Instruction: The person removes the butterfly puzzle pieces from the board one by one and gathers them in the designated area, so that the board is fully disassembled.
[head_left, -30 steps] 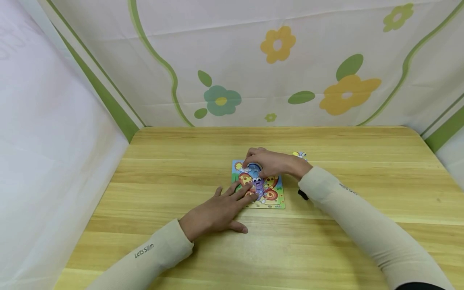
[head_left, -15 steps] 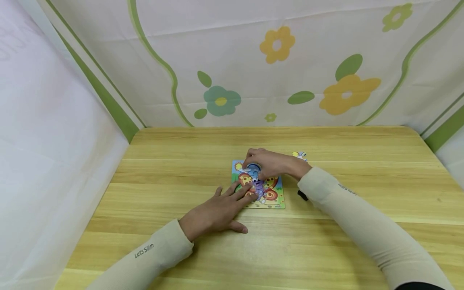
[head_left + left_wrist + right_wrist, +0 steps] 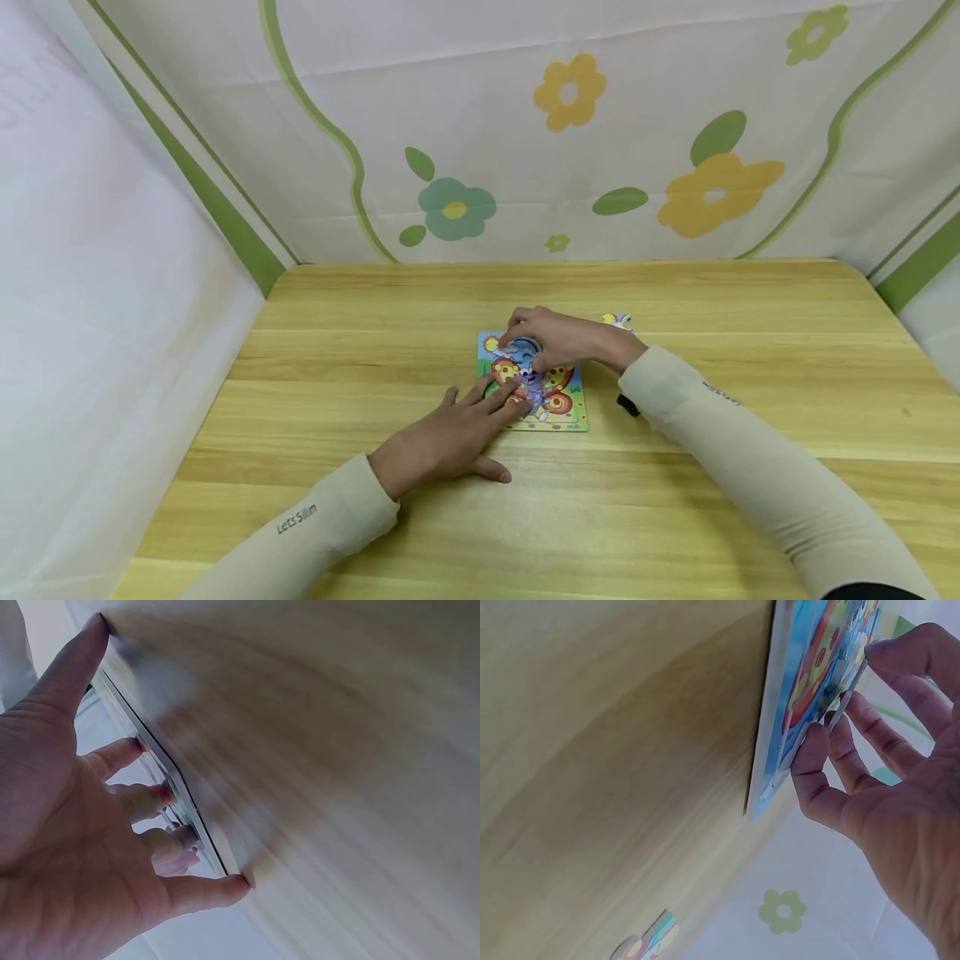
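Observation:
A small, colorful butterfly jigsaw board (image 3: 581, 415) lies flat on the wooden table. My left hand (image 3: 453, 437) rests on its lower left with fingers spread; in the left wrist view the thumb (image 3: 79, 664) and little finger (image 3: 210, 892) touch the tabletop beside the board. Over the board's top edge, my right hand (image 3: 562, 337) pinches a thin puzzle piece (image 3: 849, 696) between thumb and fingers. That piece stands tilted against the board's surface in the right wrist view; its picture is mostly hidden. A loose puzzle piece (image 3: 618, 320) lies behind my right wrist.
The wooden table (image 3: 360, 333) extends around the board on all sides. A white cloth wall (image 3: 495, 133) with printed flowers rises behind it, and another cloth wall (image 3: 135, 333) stands at the left. A small black object (image 3: 628, 406) shows under the right cuff.
The head view has shifted very slightly. Both hands stay almost in place; the blue area beneath my right hand looks a little different.

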The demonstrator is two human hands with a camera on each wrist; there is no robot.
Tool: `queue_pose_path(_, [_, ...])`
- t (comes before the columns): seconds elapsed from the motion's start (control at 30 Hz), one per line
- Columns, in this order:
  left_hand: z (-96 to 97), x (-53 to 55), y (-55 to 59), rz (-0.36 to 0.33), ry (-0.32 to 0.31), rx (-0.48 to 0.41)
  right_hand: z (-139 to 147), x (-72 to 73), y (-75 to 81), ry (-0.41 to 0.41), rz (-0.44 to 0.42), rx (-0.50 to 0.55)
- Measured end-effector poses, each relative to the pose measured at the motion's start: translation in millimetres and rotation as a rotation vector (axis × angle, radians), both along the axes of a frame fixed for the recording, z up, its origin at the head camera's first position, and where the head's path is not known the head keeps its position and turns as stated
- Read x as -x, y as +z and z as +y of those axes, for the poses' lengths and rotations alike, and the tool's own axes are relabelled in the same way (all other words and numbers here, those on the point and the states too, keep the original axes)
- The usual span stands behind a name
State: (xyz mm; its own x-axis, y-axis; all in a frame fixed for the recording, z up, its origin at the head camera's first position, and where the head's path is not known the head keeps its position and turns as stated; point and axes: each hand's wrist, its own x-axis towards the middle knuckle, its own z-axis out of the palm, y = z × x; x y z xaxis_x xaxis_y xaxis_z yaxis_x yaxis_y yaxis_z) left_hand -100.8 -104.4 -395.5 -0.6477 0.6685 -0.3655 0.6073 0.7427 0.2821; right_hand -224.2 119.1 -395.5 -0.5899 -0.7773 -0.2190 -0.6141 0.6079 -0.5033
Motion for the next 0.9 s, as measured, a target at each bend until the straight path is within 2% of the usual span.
queue_pose_path(0.27, [0.7,0.2,0.8,0.015,-0.002,-0.001,2,0.0,-0.2,-0.008,-0.007,0.034])
queue_pose_path(0.63, [1.2,1.1,0.3,0.000,0.007,0.010,7,-1.9,0.6,-0.030,-0.005,0.069])
queue_pose_path(0.9, [0.6,0.9,-0.4,-0.004,0.010,-0.003,15,-4.2,4.8,-0.042,0.038,0.083])
